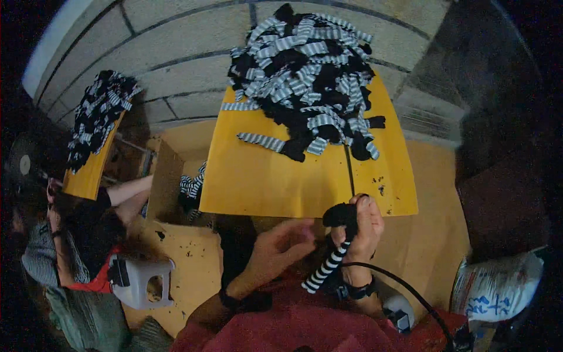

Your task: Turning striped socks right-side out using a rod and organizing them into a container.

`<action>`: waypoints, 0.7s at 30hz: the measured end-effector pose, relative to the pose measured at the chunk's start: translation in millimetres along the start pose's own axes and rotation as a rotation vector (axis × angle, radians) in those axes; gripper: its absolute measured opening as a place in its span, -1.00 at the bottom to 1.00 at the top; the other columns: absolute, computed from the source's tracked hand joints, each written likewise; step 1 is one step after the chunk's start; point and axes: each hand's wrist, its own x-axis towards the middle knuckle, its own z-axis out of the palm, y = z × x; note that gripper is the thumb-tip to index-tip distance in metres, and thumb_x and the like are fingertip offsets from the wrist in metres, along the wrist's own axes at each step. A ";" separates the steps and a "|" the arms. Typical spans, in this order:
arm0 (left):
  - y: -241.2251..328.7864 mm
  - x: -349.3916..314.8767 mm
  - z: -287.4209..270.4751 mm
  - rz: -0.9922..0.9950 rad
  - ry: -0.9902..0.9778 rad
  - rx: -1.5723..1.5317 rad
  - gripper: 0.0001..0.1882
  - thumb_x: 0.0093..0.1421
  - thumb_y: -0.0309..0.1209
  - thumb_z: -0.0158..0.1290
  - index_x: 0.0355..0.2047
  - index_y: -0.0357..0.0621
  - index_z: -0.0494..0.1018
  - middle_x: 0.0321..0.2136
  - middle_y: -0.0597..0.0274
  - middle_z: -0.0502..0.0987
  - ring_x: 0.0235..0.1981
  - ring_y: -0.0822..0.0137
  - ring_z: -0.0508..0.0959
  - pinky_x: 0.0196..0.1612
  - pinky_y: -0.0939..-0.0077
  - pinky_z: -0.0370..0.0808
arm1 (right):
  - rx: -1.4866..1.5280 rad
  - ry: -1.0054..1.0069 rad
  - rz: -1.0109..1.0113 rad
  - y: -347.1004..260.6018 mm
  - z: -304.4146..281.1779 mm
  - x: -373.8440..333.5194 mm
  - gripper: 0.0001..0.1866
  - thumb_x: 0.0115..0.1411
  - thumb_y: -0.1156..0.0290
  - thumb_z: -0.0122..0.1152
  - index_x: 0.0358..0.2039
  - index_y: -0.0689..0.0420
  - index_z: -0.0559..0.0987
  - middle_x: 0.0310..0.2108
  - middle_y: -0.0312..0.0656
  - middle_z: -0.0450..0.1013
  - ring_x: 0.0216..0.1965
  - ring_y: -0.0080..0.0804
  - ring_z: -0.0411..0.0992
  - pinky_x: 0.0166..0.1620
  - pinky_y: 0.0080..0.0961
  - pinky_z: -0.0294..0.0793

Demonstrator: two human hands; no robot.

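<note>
In front of me my right hand [365, 230], just off the near edge of the yellow table, is closed on a sock [329, 267]. The sock's black part bends over at the top, and its black-and-white striped leg hangs down toward my lap. A thin dark rod or line [350, 170] runs from the pile of socks down to my right hand; whether I grip it, I cannot tell. My left hand [280, 249], slightly blurred, is apart from the sock, with its fingers stretched toward it and nothing seen in them. Ahead, a heap of grey-striped and black socks [305, 64] covers the table's far half.
The yellow table [264, 182] carries dark lint near its right edge. Left of it stands a cardboard box [167, 199] with striped socks inside. Farther left, another person [76, 246] sits by a second yellow table [88, 182]. A white sack [498, 287] stands at right.
</note>
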 end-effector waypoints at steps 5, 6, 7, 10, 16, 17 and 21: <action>23.1 16.6 14.7 0.294 0.131 0.025 -0.66 0.04 -0.56 0.14 -0.13 -0.24 0.41 -0.33 0.21 0.51 -0.33 0.52 0.50 -0.22 0.63 0.46 | -0.065 -0.030 0.026 19.2 -7.3 -0.5 -0.78 0.23 0.26 0.02 -0.43 0.15 0.44 -0.62 -0.36 0.37 -0.79 -0.65 0.20 -0.74 -0.73 0.15; 23.2 17.8 15.0 0.301 0.123 -0.035 -0.68 0.05 -0.56 0.14 -0.14 -0.25 0.41 -0.35 0.22 0.51 -0.33 0.52 0.50 -0.24 0.64 0.46 | 0.022 -0.084 0.174 5.1 2.1 -9.3 -0.78 0.23 0.27 0.02 -0.42 0.15 0.46 -0.58 -0.36 0.40 -0.74 -0.69 0.25 -0.72 -0.75 0.18; 23.3 18.6 14.6 0.308 0.115 -0.095 -0.70 0.05 -0.56 0.13 -0.16 -0.26 0.41 -0.36 0.23 0.52 -0.34 0.52 0.51 -0.26 0.65 0.47 | 0.021 -0.088 0.177 8.2 0.9 -9.5 -0.78 0.23 0.27 0.02 -0.42 0.15 0.46 -0.58 -0.36 0.40 -0.74 -0.69 0.25 -0.72 -0.75 0.18; 29.4 18.8 12.6 0.261 0.143 -0.057 -0.76 0.05 -0.57 0.12 -0.23 -0.26 0.43 -0.40 0.24 0.52 -0.37 0.52 0.52 -0.29 0.67 0.46 | 0.045 -0.171 0.288 11.4 -5.4 -12.1 -0.81 0.22 0.30 0.04 -0.41 0.16 0.46 -0.57 -0.37 0.41 -0.69 -0.74 0.28 -0.68 -0.79 0.22; 24.8 31.2 -6.0 0.332 0.253 0.132 -0.82 -0.03 -0.55 0.17 -0.37 -0.22 0.47 -0.46 0.30 0.52 -0.42 0.50 0.49 -0.33 0.63 0.45 | 0.088 -0.323 0.274 22.6 -15.0 -17.1 -0.75 0.15 0.49 0.04 -0.14 0.26 0.44 -0.24 -0.26 0.46 -0.28 -0.56 0.42 -0.24 -0.63 0.41; 25.2 32.4 -10.0 0.331 0.251 0.131 -0.82 -0.03 -0.55 0.17 -0.37 -0.22 0.47 -0.46 0.30 0.52 -0.42 0.50 0.49 -0.33 0.63 0.45 | 0.136 -0.404 0.303 20.4 -14.8 -20.2 -0.69 0.11 0.55 0.04 -0.09 0.27 0.41 -0.19 -0.24 0.45 -0.20 -0.52 0.41 -0.16 -0.57 0.40; 23.5 39.4 -14.2 0.212 0.301 -0.098 -0.82 0.02 -0.54 0.14 -0.32 -0.26 0.46 -0.43 0.29 0.50 -0.37 0.50 0.47 -0.25 0.63 0.43 | 0.028 -0.464 0.322 22.0 -15.5 -28.1 -0.56 -0.06 0.73 0.06 -0.08 0.26 0.40 -0.18 -0.21 0.45 -0.29 -0.54 0.44 -0.17 -0.62 0.43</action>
